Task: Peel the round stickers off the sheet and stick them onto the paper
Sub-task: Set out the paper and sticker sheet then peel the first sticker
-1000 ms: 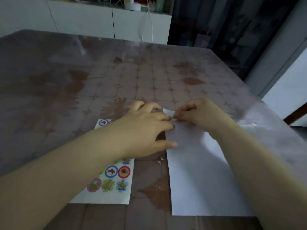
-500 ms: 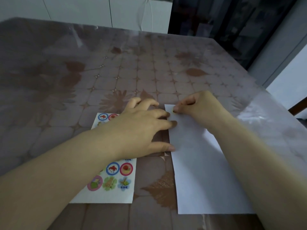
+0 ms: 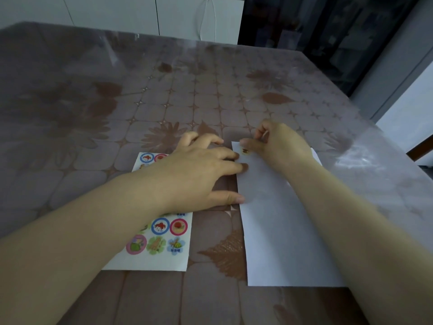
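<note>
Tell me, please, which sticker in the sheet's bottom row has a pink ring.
The leftmost sticker of that row: pink ring round a green picture. Its neighbours are a green sticker and a blue bee sticker.

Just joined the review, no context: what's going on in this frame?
A person is putting round stickers on paper. The right hand has its thumb on a sticker at the paper's far left corner; pressing or pinching, unclear. The left hand holds down the paper's left edge with flat fingers, its palm over the sheet, which shows several stickers.
</note>
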A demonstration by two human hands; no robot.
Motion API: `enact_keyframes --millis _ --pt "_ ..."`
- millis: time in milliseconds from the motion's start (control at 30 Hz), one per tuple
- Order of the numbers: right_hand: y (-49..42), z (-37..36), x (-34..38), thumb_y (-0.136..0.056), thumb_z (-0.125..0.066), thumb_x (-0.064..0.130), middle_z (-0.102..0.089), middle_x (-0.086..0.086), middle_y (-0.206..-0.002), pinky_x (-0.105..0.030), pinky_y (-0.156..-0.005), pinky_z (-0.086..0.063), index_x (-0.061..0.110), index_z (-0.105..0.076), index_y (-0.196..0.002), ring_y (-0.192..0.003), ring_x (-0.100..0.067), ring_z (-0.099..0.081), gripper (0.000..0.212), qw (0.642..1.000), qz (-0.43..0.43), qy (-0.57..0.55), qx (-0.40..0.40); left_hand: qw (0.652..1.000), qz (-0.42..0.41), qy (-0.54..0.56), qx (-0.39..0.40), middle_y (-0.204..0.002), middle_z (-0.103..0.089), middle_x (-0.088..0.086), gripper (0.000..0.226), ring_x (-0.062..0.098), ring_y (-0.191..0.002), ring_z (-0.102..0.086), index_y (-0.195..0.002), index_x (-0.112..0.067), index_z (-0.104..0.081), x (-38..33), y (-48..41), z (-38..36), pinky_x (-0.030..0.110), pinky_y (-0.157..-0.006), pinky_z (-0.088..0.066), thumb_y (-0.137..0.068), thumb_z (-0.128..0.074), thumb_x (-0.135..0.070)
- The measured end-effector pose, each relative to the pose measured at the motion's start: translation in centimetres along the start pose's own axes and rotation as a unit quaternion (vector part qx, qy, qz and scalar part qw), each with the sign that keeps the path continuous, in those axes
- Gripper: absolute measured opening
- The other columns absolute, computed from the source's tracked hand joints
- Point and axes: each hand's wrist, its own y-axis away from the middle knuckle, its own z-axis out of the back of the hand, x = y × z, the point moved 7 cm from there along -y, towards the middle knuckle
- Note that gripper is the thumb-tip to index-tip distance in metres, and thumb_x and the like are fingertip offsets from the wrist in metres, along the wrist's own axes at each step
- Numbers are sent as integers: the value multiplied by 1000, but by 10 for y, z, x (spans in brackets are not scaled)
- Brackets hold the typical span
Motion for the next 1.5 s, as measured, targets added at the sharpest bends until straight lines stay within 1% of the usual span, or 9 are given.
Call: enact_keyframes --millis 133,233,433,633,767,1000,1167,1333,1500 --pt "4 1 4 -75 -71 43 -49 5 -67 -29 -56 -34 19 -48 -76 -60 -13 -45 34 999 10 0 31 997 31 67 20 -147 -28 -23 71 6 -136 -9 -139 -44 -32 8 2 3 30 -104 3 -77 -24 -79" --pt "7 2 5 -76 -70 41 -47 5 -65 -29 -55 -33 17 -47 -76 -57 -12 -42 34 1000 18 16 14 993 76 89 -11 -144 -38 -19 51 8 -135 -19 -137 -42 -38 29 3 20 28 -104 -3 -87 -46 -55" --pt "21 18 30 -83 -62 38 -56 -1 -73 -24 -54 -36 11 -57 -79 -57 -8 -44 27 994 100 -39 -33 976 159 127 76 -120 -63 -7 39 9 -108 -56 -122 -26 -57 89 26 38 20 -89 -37 -85 -65 -17" --pt "44 -12 94 -81 -68 30 -63 4 -85 -13 -55 -39 21 -66 -91 -61 0 -51 14 957 230 48 168 973 162 158 55 -116 -53 -13 58 8 -110 -51 -125 -32 -53 94 41 20 21 -91 -37 -72 -73 -43" --pt "40 -36 104 -81 -66 39 -63 0 -104 -30 -79 -46 18 -64 -102 -93 -17 -57 30 966 215 65 125 973 140 182 7 -110 -49 -10 55 5 -103 -47 -119 -25 -56 95 44 13 11 -74 -32 -69 -76 -39" --pt "37 -61 110 -82 -63 41 -51 -7 -117 -31 -90 -34 21 -62 -107 -116 -26 -40 32 972 209 57 93 966 135 218 10 -105 -53 -11 49 6 -99 -49 -107 -28 -55 100 47 6 22 -84 -40 -66 -73 -47" --pt "36 -64 110 -78 -69 38 -58 -3 -102 -34 -79 -44 23 -61 -85 -101 -25 -51 18 972 204 -26 114 963 140 231 -5 -93 -47 -20 45 -4 -87 -45 -101 -29 -54 102 47 7 7 -72 -34 -65 -76 -44" --pt "44 -56 110 -80 -70 28 -54 11 -89 -20 -62 -43 24 -48 -93 -78 -6 -50 26 968 212 -82 103 962 152 224 -26 -90 -42 -18 44 7 -92 -39 -91 -30 -48 103 48 8 10 -72 -32 -63 -79 -42" --pt "40 -50 105 -81 -67 25 -56 8 -91 -20 -63 -42 27 -46 -92 -85 -11 -52 24 967 210 -128 67 913 170 365 -58 -80 -59 -9 38 2 -67 -54 -85 -26 -52 102 48 8 19 -63 -45 -65 -83 -20"
